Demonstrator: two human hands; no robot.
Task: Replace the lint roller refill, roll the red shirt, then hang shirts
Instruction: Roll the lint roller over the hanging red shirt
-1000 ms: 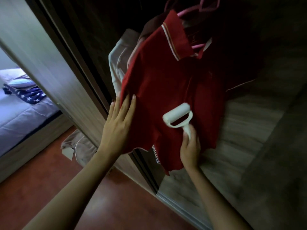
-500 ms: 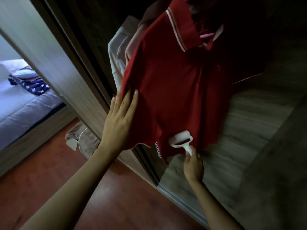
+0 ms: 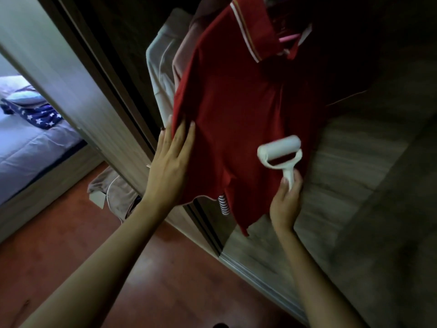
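A red polo shirt [image 3: 236,110] with a white-striped collar hangs on a pink hanger [image 3: 287,39] inside a dark wardrobe. My left hand [image 3: 171,159] lies flat on the shirt's left edge, with the fabric tucked between its fingers. My right hand [image 3: 287,200] grips the handle of a white lint roller [image 3: 280,150]. The roller's drum rests against the lower right part of the shirt front. A striped garment [image 3: 223,203] peeks out below the hem.
Pale shirts [image 3: 160,67] hang behind the red one. The wardrobe's sliding door frame [image 3: 101,95] stands to the left, its wooden floor [image 3: 331,176] to the right. A beige garment [image 3: 113,192] lies on the red floor. A bed [image 3: 28,143] holds a star-patterned cloth [image 3: 37,113].
The roller went down to the shirt's hem, then came back up and to the right on the shirt front. My left hand stayed on the shirt's left edge.
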